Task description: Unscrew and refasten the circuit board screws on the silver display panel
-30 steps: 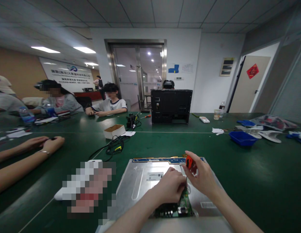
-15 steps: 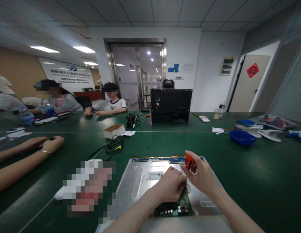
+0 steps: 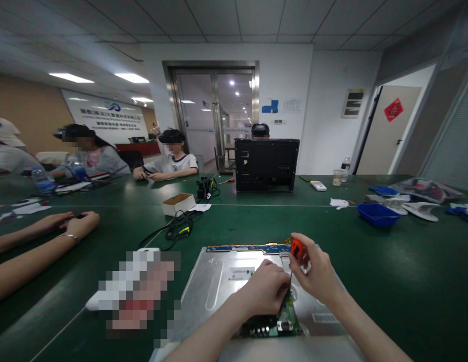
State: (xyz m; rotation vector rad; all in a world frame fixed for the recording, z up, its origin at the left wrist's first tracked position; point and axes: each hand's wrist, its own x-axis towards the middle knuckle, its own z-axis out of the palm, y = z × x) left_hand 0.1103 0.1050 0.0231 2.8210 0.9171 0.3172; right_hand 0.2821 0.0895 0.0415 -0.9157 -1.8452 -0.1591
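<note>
A metal-backed display panel (image 3: 219, 281) lies on the green table in front of me, with a blue circuit strip (image 3: 249, 248) along its far edge. On its near part sits a green circuit board (image 3: 289, 314), partly covered by my left hand. My right hand (image 3: 313, 269) is closed round the orange and black handle of a screwdriver (image 3: 296, 248); the thin shaft points down toward the board. My left hand (image 3: 262, 289) is closed over the board, its fingertips pinched together at the shaft's lower end. Whatever those fingers pinch is hidden, as is the screwdriver's tip.
A small open carton (image 3: 178, 205) and black cables (image 3: 177, 226) lie ahead on the left. A black monitor housing (image 3: 266, 166) stands at the far side. To the right is a blue tray (image 3: 378, 213). Another person's hands (image 3: 81, 224) rest at the left.
The screwdriver handle has turned slightly in my right hand and shifted a little right, showing more of the shaft. My left hand has stayed in place.
</note>
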